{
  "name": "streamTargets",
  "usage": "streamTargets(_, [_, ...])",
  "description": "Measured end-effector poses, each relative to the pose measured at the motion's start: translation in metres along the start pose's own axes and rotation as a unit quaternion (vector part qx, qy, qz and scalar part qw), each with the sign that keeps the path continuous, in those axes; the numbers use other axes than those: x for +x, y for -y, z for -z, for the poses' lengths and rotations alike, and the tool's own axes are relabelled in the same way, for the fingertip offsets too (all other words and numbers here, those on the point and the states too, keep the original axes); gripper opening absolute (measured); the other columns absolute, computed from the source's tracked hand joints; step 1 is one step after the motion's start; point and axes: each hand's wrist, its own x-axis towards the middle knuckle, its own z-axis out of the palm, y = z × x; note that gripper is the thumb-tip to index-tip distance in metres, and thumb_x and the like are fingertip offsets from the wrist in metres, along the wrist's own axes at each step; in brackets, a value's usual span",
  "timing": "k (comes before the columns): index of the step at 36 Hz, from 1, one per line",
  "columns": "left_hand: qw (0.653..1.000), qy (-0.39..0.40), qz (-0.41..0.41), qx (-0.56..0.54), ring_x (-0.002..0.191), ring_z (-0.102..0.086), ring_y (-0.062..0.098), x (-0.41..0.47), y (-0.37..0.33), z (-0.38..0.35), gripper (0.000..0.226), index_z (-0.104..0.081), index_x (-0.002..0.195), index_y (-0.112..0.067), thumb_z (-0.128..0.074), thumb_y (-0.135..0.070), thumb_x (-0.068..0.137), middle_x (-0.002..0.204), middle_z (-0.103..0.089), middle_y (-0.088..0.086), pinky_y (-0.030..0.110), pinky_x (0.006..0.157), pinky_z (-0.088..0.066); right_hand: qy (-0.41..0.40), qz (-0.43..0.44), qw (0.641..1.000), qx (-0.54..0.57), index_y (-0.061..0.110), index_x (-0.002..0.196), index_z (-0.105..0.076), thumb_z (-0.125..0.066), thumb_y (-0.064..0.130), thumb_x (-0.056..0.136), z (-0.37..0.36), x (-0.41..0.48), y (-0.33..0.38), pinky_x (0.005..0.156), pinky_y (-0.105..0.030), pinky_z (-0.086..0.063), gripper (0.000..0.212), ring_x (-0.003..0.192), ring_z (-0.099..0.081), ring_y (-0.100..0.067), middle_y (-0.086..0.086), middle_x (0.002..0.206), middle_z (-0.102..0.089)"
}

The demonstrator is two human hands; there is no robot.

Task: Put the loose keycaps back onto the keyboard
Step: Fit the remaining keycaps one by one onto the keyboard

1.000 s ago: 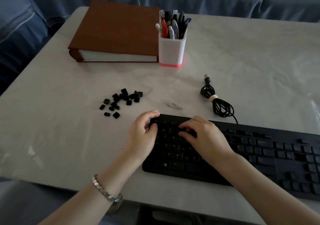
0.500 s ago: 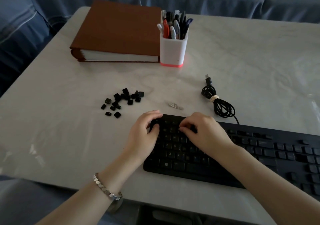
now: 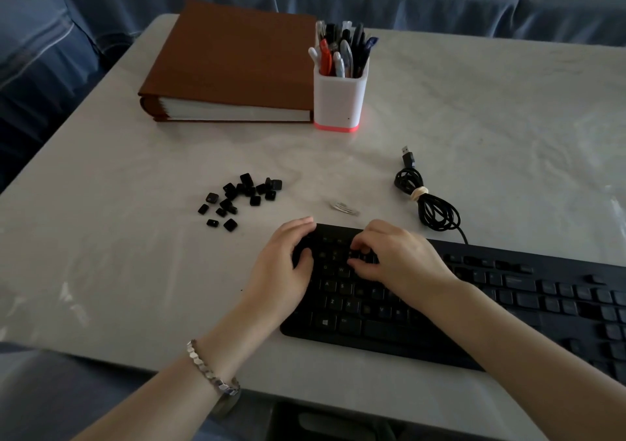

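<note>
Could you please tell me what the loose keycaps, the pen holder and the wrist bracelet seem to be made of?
The loose keycaps: probably moulded plastic, black and mostly matte, with crisp square edges.
The pen holder: likely smooth plastic, opaque white, with a pinkish-red base band.
The bracelet: apparently metal, silvery and polished; its faceted links catch bright highlights.

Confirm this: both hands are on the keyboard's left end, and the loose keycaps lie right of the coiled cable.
Wrong side. The head view shows the loose keycaps left of the coiled cable; the left hand and right hand are on the left end of the keyboard.
</note>
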Motion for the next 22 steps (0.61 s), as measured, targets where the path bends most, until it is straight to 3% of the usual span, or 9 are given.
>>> streamTargets(6, [0.999, 0.010, -0.008, 0.045, 0.121, -0.038, -0.009, -0.002, 0.001, 0.001, 0.041, -0.055, 0.129, -0.011, -0.049, 0.002, 0.091, 0.127, -0.043, -0.020, -0.001, 0.099, -0.024, 0.008, -0.013, 0.998, 0.054, 0.017, 0.108, -0.063, -0.062, 0.033, 0.086, 0.000, 0.004, -0.004, 0.070, -0.020, -0.038, 0.027, 0.085, -0.049, -0.006, 0.010, 0.095, -0.049])
streamTargets(11, [0.998, 0.010, -0.013, 0.055, 0.117, -0.035, -0.014, -0.002, 0.000, 0.001, 0.040, -0.055, 0.129, -0.010, -0.049, 0.002, 0.091, 0.126, -0.042, -0.019, -0.003, 0.096, -0.023, 0.015, -0.024, 0.995, 0.094, 0.014, 0.102, -0.066, -0.066, 0.029, 0.083, 0.001, 0.004, -0.004, 0.074, -0.025, -0.045, 0.023, 0.083, -0.051, -0.009, 0.009, 0.088, -0.049])
streamTargets(16, [0.998, 0.013, -0.008, 0.060, 0.116, -0.032, -0.018, -0.002, -0.001, 0.000, 0.040, -0.054, 0.130, -0.011, -0.048, 0.000, 0.092, 0.125, -0.041, -0.023, -0.003, 0.097, -0.024, 0.030, -0.012, 0.999, 0.041, 0.017, 0.107, -0.063, -0.062, 0.032, 0.087, 0.004, 0.005, 0.001, 0.059, -0.018, -0.032, 0.025, 0.082, -0.047, -0.008, 0.008, 0.096, -0.049])
streamTargets(22, [0.998, 0.018, 0.002, 0.063, 0.116, -0.031, -0.018, -0.002, -0.002, 0.001, 0.041, -0.053, 0.132, -0.013, -0.047, -0.001, 0.093, 0.125, -0.039, -0.024, -0.003, 0.097, -0.025, 0.040, -0.002, 0.999, 0.002, 0.016, 0.110, -0.062, -0.056, 0.033, 0.091, 0.009, 0.005, 0.006, 0.068, -0.026, -0.037, 0.026, 0.094, -0.055, -0.019, 0.001, 0.107, -0.054])
